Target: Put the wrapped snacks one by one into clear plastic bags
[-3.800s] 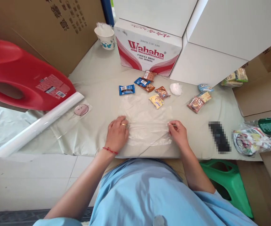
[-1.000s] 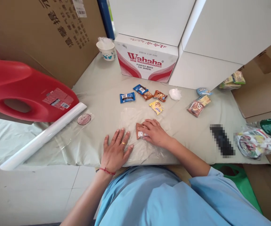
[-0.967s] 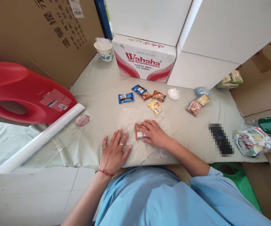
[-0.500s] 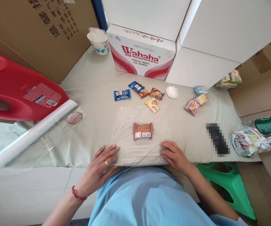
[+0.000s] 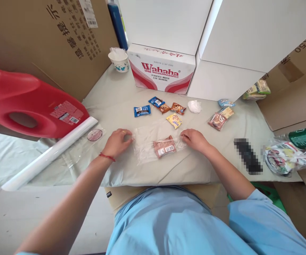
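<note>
A brown snack packet (image 5: 164, 146) lies tilted on the table, its barcode label facing up. Clear plastic film (image 5: 142, 150) is under it and folded over its upper part. My left hand (image 5: 117, 142) pinches the film's left edge between thumb and fingers. At the opposite side my right hand (image 5: 194, 139) has its fingers closed on the film's right edge. Just beyond the film lie a yellow packet (image 5: 174, 120), two blue packets, one of them the left blue packet (image 5: 142, 111), and brown cookie packets (image 5: 178, 108).
A red jug (image 5: 43, 106) and a long white roll of film (image 5: 51, 154) occupy the left side. A Wahaha carton (image 5: 163, 72) and a paper cup (image 5: 119, 61) stand at the back. To the right are more snack packets (image 5: 217, 120), a blurred dark object (image 5: 248, 156) and a green-labelled bottle (image 5: 304, 137).
Both hands moved away from my body, from the table's front edge, bringing the film's near edge up over the brown packet. The packet has turned slightly.
</note>
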`<action>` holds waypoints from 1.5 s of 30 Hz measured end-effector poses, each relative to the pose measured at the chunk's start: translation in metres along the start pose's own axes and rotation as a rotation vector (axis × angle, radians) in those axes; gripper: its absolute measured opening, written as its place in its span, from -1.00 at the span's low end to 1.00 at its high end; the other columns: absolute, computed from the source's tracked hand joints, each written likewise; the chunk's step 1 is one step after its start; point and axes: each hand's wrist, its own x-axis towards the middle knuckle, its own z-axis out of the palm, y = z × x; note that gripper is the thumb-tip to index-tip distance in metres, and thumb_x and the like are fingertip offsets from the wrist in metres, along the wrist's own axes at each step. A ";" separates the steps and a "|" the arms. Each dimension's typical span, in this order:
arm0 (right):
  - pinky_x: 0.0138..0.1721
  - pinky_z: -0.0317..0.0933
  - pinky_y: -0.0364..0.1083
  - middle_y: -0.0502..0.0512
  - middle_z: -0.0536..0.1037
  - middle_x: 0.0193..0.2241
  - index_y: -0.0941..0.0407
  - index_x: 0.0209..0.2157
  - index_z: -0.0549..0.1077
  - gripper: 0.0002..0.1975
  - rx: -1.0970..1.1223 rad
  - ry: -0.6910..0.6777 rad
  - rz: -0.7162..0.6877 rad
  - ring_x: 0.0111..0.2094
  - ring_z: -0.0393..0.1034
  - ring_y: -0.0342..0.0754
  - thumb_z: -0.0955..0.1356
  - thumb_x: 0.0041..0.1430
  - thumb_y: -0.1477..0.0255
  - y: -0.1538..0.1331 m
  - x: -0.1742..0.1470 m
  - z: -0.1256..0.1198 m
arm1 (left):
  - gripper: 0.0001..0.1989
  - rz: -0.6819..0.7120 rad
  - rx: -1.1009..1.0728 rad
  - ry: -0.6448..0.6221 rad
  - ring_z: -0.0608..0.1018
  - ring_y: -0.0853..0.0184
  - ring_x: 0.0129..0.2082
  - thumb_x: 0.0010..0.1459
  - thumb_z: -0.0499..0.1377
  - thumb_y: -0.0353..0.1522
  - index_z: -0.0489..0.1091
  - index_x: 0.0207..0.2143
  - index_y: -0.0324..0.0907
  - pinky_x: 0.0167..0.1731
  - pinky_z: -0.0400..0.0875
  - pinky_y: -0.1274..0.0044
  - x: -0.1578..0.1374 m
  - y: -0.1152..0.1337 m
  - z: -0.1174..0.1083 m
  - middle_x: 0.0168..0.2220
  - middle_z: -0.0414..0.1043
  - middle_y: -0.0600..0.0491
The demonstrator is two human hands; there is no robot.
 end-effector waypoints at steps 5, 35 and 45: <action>0.01 0.32 0.13 0.31 0.54 0.01 0.13 0.08 0.55 -0.69 -0.016 0.326 -0.053 0.03 0.32 0.21 0.26 0.43 0.44 -0.011 -0.009 0.002 | -0.77 -0.070 0.053 0.698 0.50 0.02 0.10 0.25 0.13 -0.29 0.50 -0.18 -0.24 0.25 0.30 0.08 -0.038 0.001 -0.002 -0.06 0.52 -0.15; -0.18 0.27 -0.09 0.14 0.54 -0.08 -0.12 0.32 0.38 -0.49 -0.273 -0.164 -0.535 -0.05 0.42 0.05 0.25 0.45 0.55 -0.062 -0.007 0.007 | -0.59 0.507 -0.009 0.146 0.65 0.18 0.00 0.29 0.03 -0.49 0.57 0.03 -0.10 0.27 0.35 0.15 -0.080 0.059 0.112 -0.05 0.67 -0.05; 0.08 0.36 0.06 0.20 0.47 -0.01 -0.10 0.33 0.37 -0.46 -0.125 -0.037 -0.498 0.11 0.35 0.13 0.27 0.42 0.58 -0.074 -0.021 0.050 | -0.79 -0.021 -0.662 0.692 0.62 0.23 -0.27 0.24 0.07 -0.33 0.47 -0.39 -0.13 -0.05 0.55 0.29 -0.096 0.036 0.058 -0.39 0.54 0.05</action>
